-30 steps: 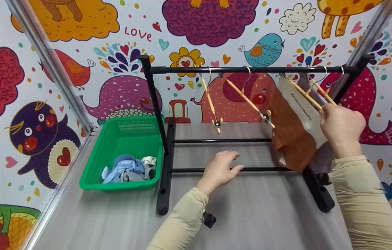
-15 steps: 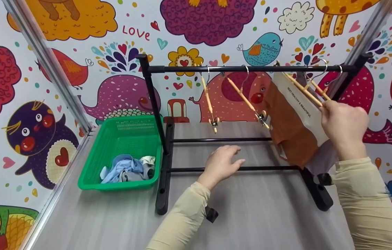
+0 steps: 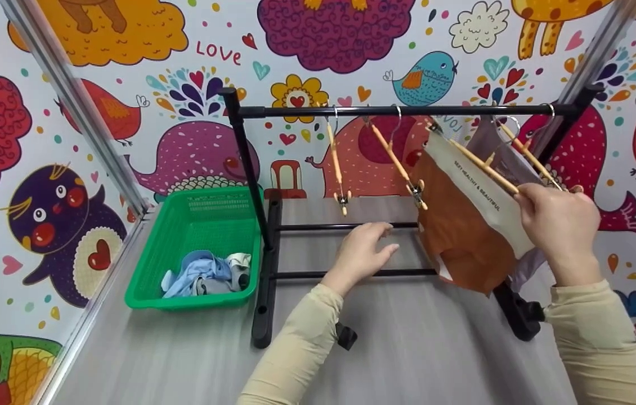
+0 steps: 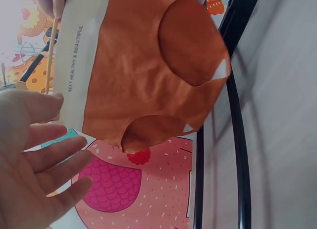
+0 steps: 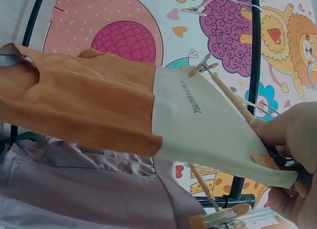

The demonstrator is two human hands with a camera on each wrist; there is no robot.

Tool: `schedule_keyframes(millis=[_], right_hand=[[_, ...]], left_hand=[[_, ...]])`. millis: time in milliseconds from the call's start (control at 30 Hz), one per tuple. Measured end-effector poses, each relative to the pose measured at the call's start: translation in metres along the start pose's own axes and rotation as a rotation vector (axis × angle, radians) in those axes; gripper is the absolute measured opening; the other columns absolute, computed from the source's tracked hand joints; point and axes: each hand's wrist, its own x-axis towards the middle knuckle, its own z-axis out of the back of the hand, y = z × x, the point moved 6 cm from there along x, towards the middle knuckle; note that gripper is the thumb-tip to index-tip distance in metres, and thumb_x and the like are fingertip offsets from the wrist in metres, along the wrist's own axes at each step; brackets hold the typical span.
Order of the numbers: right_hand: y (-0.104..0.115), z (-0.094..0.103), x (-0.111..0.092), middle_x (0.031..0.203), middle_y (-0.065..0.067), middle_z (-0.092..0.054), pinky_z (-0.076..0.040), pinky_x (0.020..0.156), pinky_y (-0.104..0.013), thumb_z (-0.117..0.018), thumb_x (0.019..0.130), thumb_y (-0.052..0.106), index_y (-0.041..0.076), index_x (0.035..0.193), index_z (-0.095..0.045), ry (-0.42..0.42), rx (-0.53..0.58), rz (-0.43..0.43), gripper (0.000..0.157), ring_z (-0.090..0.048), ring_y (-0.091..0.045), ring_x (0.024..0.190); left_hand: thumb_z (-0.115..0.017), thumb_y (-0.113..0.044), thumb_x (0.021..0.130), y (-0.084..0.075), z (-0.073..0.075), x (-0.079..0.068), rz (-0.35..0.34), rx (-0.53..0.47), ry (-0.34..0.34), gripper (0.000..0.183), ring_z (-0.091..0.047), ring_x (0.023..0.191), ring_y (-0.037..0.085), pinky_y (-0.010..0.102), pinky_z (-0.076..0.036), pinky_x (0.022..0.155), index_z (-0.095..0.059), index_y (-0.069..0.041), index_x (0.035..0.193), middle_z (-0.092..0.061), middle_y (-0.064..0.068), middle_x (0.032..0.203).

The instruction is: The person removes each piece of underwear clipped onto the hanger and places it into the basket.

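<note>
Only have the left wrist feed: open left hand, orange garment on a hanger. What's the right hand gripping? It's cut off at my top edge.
Observer: Right wrist view: the right hand grips the clip at the near end of the hanger that carries the orange garment.
Operator: Anything left of the rack?
Observer: Head view: a green basket with crumpled clothes in it.
Operator: Any hangers without clothing?
Observer: Two bare hangers show in the head view, hanging from the rail left of the orange garment.
</note>
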Motion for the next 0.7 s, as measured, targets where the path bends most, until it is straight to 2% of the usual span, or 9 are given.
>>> schedule_keyframes(millis=[133,300,500,700], right_hand=[[-0.001,-0.004,-0.009,0.082,-0.024,-0.069,-0.042,0.067,-0.054,-0.068,0.091,0.009,-0.001,0.102,-0.072,0.018,0.017,0.017,0.014,-0.061,-0.040,0.064],[-0.001,-0.012,-0.021,0.079,-0.021,-0.070,-0.041,0.065,-0.052,-0.070,0.090,0.008,0.001,0.101,-0.073,0.016,0.040,0.056,0.014,-0.059,-0.036,0.060],[0.001,-0.023,-0.034,0.081,-0.019,-0.071,-0.044,0.068,-0.053,-0.072,0.087,0.006,0.003,0.102,-0.073,0.016,0.075,0.128,0.015,-0.062,-0.036,0.063],[0.001,-0.036,-0.045,0.078,-0.015,-0.071,-0.045,0.065,-0.047,-0.074,0.085,0.004,0.004,0.099,-0.074,0.024,0.095,0.194,0.014,-0.063,-0.032,0.063]], left_hand=[[-0.069,-0.027,0.093,0.002,0.003,0.005,0.001,0.018,-0.002,0.037,-0.064,0.105,0.020,0.032,-0.049,0.092,-0.066,-0.005,0.122,-0.069,0.005,0.111],[-0.068,-0.028,0.094,0.006,0.004,0.008,0.038,0.019,0.015,0.040,-0.062,0.109,0.021,0.034,-0.047,0.096,-0.064,-0.005,0.127,-0.068,0.006,0.115],[-0.069,-0.027,0.093,0.013,0.009,0.012,0.055,0.017,-0.017,0.041,-0.060,0.113,0.022,0.033,-0.043,0.100,-0.063,-0.006,0.128,-0.067,0.006,0.119],[-0.071,-0.026,0.092,0.018,0.014,0.014,0.054,0.020,-0.061,0.041,-0.059,0.113,0.023,0.034,-0.043,0.100,-0.063,-0.005,0.127,-0.067,0.007,0.118]])
